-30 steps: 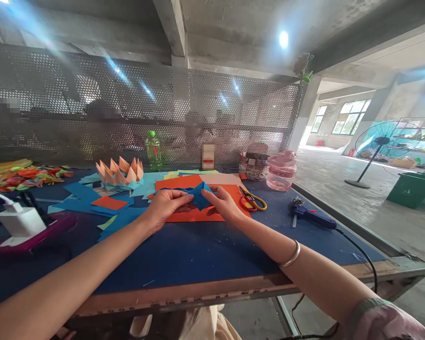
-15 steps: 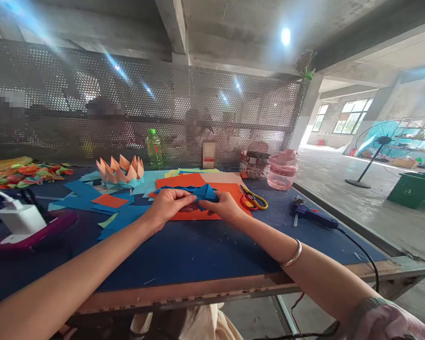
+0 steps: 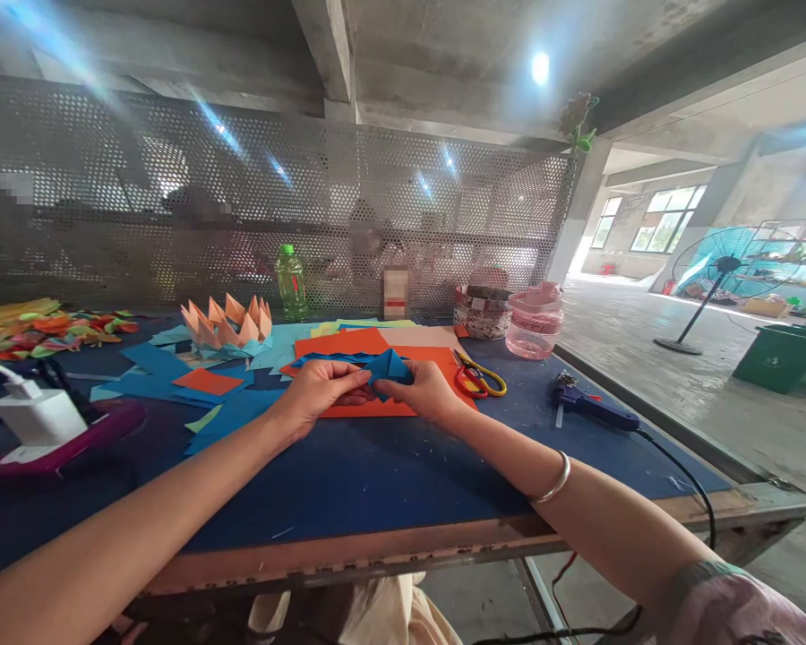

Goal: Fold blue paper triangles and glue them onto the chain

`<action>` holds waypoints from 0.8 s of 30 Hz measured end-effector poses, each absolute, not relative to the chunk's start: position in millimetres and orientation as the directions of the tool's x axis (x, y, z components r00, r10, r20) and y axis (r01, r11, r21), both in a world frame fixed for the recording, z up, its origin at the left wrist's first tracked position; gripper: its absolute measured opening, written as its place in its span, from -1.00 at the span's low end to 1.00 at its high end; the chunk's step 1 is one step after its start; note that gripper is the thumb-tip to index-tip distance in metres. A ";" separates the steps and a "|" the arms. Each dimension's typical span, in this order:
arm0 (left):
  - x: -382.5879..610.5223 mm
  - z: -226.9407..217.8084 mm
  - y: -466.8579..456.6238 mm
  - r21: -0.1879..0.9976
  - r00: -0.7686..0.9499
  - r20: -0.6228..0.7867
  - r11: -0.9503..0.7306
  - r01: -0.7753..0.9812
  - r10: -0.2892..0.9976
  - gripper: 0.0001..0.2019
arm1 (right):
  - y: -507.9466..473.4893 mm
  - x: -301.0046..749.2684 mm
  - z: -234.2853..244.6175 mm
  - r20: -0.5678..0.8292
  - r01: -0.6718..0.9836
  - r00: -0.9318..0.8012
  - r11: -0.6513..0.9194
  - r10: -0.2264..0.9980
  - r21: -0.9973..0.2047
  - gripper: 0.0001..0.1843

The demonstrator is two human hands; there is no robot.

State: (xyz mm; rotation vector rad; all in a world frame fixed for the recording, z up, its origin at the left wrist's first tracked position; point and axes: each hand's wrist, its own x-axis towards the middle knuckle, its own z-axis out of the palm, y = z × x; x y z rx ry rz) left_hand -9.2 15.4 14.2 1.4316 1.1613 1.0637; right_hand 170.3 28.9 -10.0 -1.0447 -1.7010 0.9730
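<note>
Both my hands meet over an orange paper sheet (image 3: 436,356) near the middle of the blue table (image 3: 376,475). My left hand (image 3: 319,391) and my right hand (image 3: 422,391) pinch a folded blue paper piece (image 3: 384,365) between their fingertips, holding it just above the orange sheet. A silver bangle sits on my right wrist. An orange folded paper crown (image 3: 228,326) stands behind my left hand, on light blue paper.
Scissors (image 3: 478,378) lie right of my hands, a blue glue gun (image 3: 595,410) with a black cord farther right. A pink jar (image 3: 533,322), a patterned tin (image 3: 482,313) and a green bottle (image 3: 291,284) stand at the back. Blue paper scraps (image 3: 154,372), a white charger (image 3: 37,417) lie left.
My hands have drawn closer together on the blue paper piece, the right fingers curling in to pinch it. The rest of the table looks unchanged.
</note>
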 end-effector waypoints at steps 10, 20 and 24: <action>-10.4 14.8 17.3 0.993 0.116 0.035 -0.048 0.110 0.993 -0.64 | 31.9 170.0 -15.9 0.280 0.218 -0.283 0.346 0.917 -0.912 -0.76; -10.5 13.1 17.3 0.992 0.138 0.041 -0.056 0.110 0.990 -0.62 | 35.3 171.2 -18.4 0.291 0.229 -0.301 0.365 0.908 -0.902 -0.77; -13.2 15.2 17.4 0.992 0.153 0.037 -0.055 0.114 0.987 -0.67 | 33.9 169.7 -16.9 0.270 0.216 -0.317 0.347 0.909 -0.913 -0.78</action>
